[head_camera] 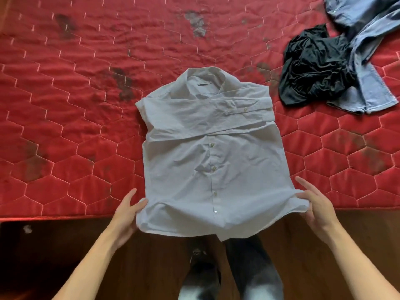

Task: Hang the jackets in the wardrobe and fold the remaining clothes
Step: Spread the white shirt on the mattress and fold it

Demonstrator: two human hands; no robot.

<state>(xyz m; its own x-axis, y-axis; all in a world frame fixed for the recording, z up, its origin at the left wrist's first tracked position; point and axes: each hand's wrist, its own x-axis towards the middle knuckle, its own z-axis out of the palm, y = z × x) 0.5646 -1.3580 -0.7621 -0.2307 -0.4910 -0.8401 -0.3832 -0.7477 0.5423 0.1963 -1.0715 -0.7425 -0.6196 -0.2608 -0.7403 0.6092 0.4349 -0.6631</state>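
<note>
A white button-up shirt lies face up on the red quilted mattress, collar away from me, with both sleeves folded across its chest. Its hem hangs over the mattress's near edge. My left hand pinches the hem's left corner between thumb and fingers. My right hand pinches the right corner the same way, thumb on top of the cloth.
A crumpled black garment lies at the back right of the mattress, partly over blue denim jeans. The dark wooden floor runs below the mattress edge, with my legs and feet on it.
</note>
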